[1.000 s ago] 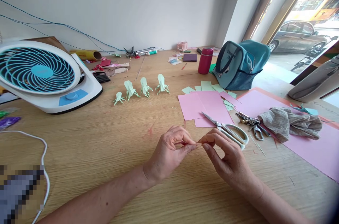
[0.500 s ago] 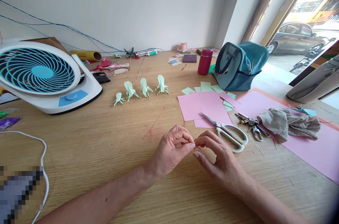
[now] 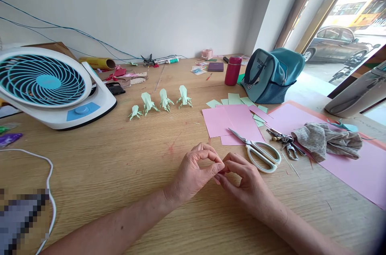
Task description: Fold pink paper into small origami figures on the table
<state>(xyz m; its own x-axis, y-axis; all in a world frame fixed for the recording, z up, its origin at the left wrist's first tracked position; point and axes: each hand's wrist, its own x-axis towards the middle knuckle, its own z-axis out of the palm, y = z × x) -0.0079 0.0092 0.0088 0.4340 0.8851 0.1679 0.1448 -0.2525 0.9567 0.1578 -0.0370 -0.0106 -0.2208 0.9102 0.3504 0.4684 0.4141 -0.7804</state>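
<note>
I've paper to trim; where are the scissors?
In the head view, the scissors lie right of centre, partly on pink paper, just beyond the right hand.

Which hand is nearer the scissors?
Right. The right hand is close by the scissors, on the camera side of the handles; the left hand is farther off to the left.

Left grip and right grip both pinched, fingertips seemingly touching, bare forearms angled inward
</note>
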